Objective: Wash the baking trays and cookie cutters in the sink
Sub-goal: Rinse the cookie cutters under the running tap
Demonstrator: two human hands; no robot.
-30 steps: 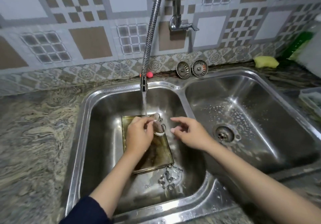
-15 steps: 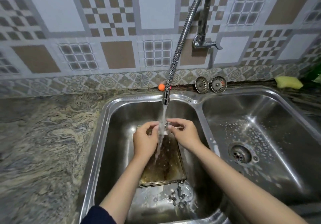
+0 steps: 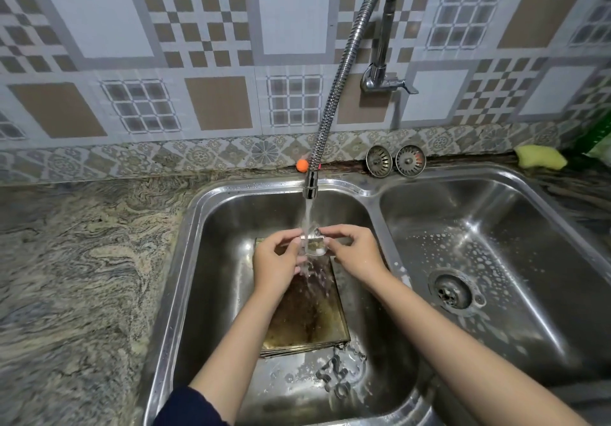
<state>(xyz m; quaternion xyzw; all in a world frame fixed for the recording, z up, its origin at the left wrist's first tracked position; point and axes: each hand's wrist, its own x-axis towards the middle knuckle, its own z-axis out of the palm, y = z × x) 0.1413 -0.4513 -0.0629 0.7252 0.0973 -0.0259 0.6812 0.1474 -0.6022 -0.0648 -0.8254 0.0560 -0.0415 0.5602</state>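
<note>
Small metal cookie cutter (image 3: 313, 247) under water stream; stained baking tray (image 3: 305, 313) flat in sink; cutters (image 3: 337, 374) beside.

Two hands (image 3: 277, 262), two strainers (image 3: 379, 161), one sponge (image 3: 540, 157), two basins (image 3: 496, 214).

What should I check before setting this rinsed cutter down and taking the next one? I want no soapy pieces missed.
1. Water running from the flexible chrome faucet: ok.
2. Small round metal cookie cutter under the stream: ok.
3. Left hand and right hand both pinch it: ok.
4. Cutter free of soap: cannot tell.
5. Stained square baking tray washed: not ok, brown residue shows.
6. Unwashed metal cutters within reach in the left steel basin: ok.
</note>
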